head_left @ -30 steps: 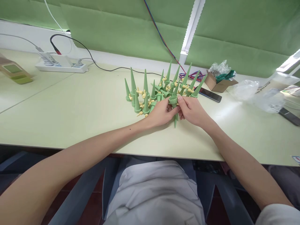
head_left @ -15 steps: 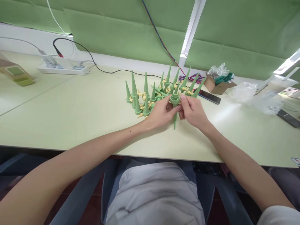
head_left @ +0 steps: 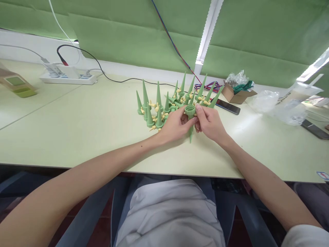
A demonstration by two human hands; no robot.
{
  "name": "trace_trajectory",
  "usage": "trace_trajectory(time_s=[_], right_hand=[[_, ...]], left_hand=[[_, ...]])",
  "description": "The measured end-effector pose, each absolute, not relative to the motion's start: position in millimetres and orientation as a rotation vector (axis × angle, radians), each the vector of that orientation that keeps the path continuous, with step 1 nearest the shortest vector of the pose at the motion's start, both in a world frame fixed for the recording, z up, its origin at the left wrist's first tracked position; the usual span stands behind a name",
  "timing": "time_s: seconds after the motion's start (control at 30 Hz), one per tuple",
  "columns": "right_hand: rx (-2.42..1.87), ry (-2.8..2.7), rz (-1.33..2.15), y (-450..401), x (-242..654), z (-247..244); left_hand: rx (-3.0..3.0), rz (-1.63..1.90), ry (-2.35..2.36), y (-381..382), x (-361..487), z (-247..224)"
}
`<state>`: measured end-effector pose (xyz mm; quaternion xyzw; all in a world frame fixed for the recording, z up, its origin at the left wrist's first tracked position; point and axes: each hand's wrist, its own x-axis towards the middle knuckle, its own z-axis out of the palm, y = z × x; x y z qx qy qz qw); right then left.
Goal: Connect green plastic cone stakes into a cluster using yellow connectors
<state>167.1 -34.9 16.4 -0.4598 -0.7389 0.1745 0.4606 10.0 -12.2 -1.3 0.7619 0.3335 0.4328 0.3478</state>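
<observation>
Between my hands is a green plastic plant watering spike (head_left: 190, 110), its threaded round mouth facing up and its point angled down over the table. My left hand (head_left: 177, 122) is closed around the spike just under the collar. From the other side, my right hand (head_left: 209, 122) pinches at the collar, where a bit of yellow shows by the fingers; most of that part is hidden. Behind my hands stand several more green watering spikes (head_left: 158, 96), points up, with small yellow valves (head_left: 152, 104) at their bases. Some green pieces lie on their sides among them.
A phone (head_left: 227, 106) lies behind my right hand, near a small cardboard box (head_left: 238, 96) with plastic and green material. Farther right are a drink cup (head_left: 295, 94), clear plastic bags and another dark device (head_left: 315, 129). A power strip (head_left: 69, 79) with cables sits at the back left.
Both hands keep almost the same hold on the spike. The whole view has shifted slightly, with things appearing a little farther left.
</observation>
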Motion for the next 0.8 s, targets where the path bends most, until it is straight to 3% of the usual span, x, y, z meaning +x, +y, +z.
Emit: trace_trajectory(time_s=[0.8], right_hand=[[-1.180,-1.930,0.408,-33.2,170.6,20.0]], left_hand=[[1.996,1.072,0.895,-11.5,10.3,-2.3]])
